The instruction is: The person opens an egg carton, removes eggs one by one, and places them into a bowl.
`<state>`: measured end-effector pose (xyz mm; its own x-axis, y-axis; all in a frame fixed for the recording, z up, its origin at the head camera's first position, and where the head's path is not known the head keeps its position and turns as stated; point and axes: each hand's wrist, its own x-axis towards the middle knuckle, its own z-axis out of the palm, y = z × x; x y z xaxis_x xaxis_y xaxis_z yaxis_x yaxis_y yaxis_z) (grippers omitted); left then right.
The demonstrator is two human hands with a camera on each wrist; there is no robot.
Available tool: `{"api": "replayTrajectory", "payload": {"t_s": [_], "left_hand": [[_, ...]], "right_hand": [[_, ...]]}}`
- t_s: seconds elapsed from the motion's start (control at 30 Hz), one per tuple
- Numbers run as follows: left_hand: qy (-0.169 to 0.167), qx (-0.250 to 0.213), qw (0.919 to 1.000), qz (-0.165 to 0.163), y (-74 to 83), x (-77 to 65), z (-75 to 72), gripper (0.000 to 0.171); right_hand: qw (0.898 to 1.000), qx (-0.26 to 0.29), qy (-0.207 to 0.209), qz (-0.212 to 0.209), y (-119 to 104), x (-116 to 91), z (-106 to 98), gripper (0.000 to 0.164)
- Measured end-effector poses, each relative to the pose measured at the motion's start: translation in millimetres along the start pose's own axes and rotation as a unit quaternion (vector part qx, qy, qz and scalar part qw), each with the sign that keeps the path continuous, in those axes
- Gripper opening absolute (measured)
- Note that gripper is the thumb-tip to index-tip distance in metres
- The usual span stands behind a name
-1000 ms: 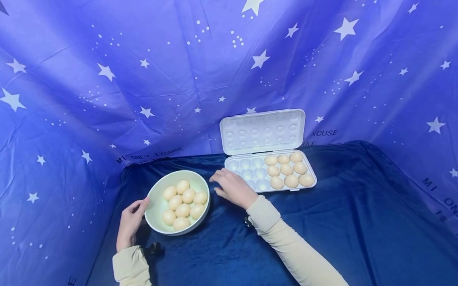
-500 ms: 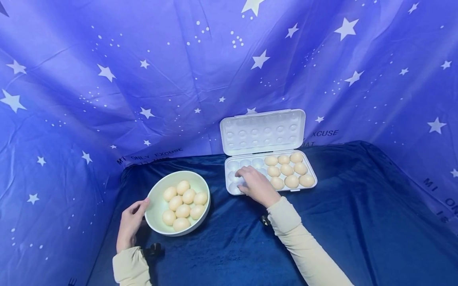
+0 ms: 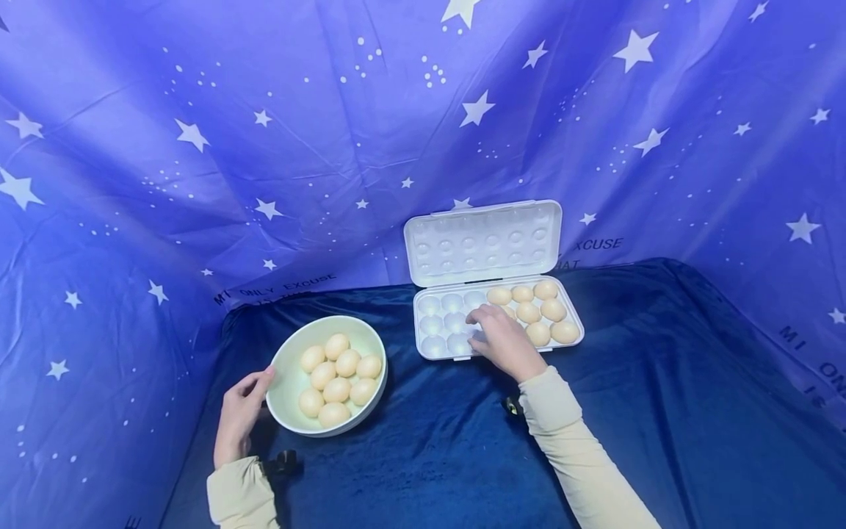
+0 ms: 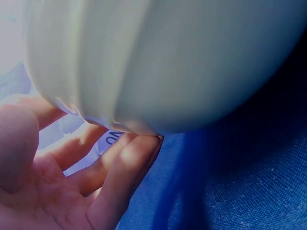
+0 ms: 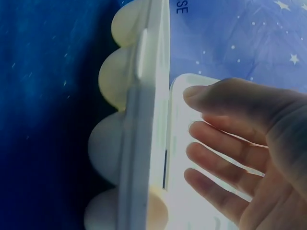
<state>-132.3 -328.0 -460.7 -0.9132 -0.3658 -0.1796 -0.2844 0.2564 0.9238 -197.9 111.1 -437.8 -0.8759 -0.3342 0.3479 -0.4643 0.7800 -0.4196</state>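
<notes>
In the head view a pale green bowl (image 3: 284, 400) holds several beige eggs (image 3: 337, 389). My left hand (image 3: 239, 413) touches the bowl's left rim; in the left wrist view its fingertips (image 4: 139, 148) rest against the bowl's outer side, thumb apart from it. My right hand (image 3: 505, 342) hovers over the middle of a white egg box (image 3: 436, 360), thumb and fingers spread and nothing between them. Light tan eggs (image 3: 554, 311) fill the box's right half, partly hidden by this hand. Bare round hollows (image 3: 432, 325) show at the left.
The box's raised lid (image 3: 482, 246) leans back near a purple-blue starry curtain (image 3: 330, 147). Dark blue cloth (image 3: 423, 463) covers the table. A black wrist device (image 3: 284, 463) sits at my left cuff.
My right hand has moved right, from beside the bowl's right rim to over the middle of the egg box. My left hand and the bowl stay in place; the view shifts slightly.
</notes>
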Motion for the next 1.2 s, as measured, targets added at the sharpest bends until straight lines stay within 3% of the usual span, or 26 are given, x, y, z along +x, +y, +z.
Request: {"api": "replayTrajectory", "payload": {"t_s": [0.53, 1.2], "left_hand": [[0.004, -0.016, 0.9998, -0.006, 0.5, -0.8, 0.7, 0.047], [0.003, 0.005, 0.9999, -0.011, -0.1, -1.1, 0.2, 0.055]], "right_hand": [[0.997, -0.019, 0.028, 0.073, 30.7, -15.7, 0.9, 0.022], [0.995, -0.005, 0.037, 0.09, 42.7, -22.6, 5.0, 0.017]]}}
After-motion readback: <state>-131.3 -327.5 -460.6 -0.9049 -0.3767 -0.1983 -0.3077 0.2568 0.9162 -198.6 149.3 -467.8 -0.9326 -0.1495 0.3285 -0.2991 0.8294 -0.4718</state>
